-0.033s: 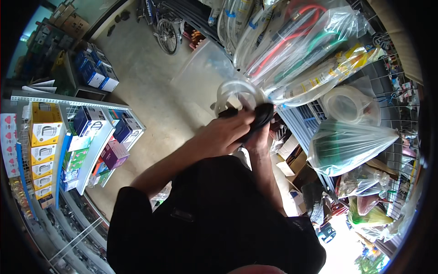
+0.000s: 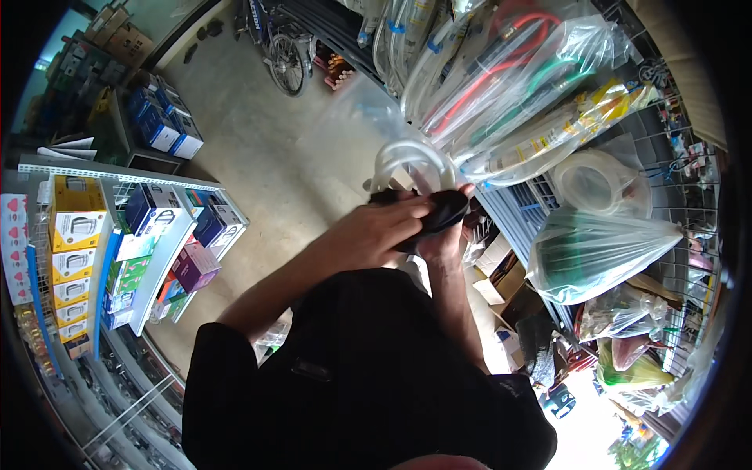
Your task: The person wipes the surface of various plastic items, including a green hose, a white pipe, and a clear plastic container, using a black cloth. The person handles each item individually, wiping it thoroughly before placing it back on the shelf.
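Observation:
In front of my chest, both hands are closed on a soft-looking black bundle (image 2: 446, 210); its exact kind cannot be made out. My left hand (image 2: 390, 227) lies over its near left side with bent fingers. My right hand (image 2: 445, 243) grips it from below and the right, mostly hidden behind it. Just beyond the bundle, a coil of whitish translucent hose (image 2: 415, 150) stands as a ring, its lower part covered by the black bundle and my hands. Whether my fingers touch the coil is hidden.
Clear, red and green hoses in plastic (image 2: 501, 86) hang at the upper right. Along the right rack are a white hose coil (image 2: 583, 182) and a bagged green bundle (image 2: 595, 254). Shelves with yellow boxes (image 2: 78, 227) stand left. A bicycle (image 2: 286, 63) is at the far end of the floor.
The black bundle's right end has tipped slightly lower and flatter in my hands. The translucent plastic beyond the coil has shifted and looks narrower. My arms have barely moved.

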The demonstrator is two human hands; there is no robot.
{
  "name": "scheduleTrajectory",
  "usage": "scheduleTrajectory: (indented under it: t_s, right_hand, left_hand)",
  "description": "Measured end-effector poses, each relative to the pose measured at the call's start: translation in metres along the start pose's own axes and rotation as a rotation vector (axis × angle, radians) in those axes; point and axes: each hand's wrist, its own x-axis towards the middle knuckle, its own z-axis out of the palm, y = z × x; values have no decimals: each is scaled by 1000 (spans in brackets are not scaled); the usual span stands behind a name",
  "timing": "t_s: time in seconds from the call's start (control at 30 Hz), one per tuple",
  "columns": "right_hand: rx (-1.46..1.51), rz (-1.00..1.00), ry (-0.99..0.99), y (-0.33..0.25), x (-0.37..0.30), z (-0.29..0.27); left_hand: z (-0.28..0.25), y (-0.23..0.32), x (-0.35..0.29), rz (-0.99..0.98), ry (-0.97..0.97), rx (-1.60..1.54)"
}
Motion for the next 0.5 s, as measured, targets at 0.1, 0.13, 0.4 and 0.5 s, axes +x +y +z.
scheduleTrajectory:
  t_s: [0.1,0.13,0.4,0.5]
  right_hand:
    - [-401,-283,485,14,10,47]
    - [-432,-250,461,20,8,55]
    - [-400,-190,316,36,3,30]
    - [-432,-178,308,54,2,53]
  left_hand:
    - [-18,-48,-11,-156,279,173]
    - [-18,-57,-9,-155,464,86]
    - [-11,-51,-25,-69,181,223]
    - [-17,-63,-8,-152,436,92]
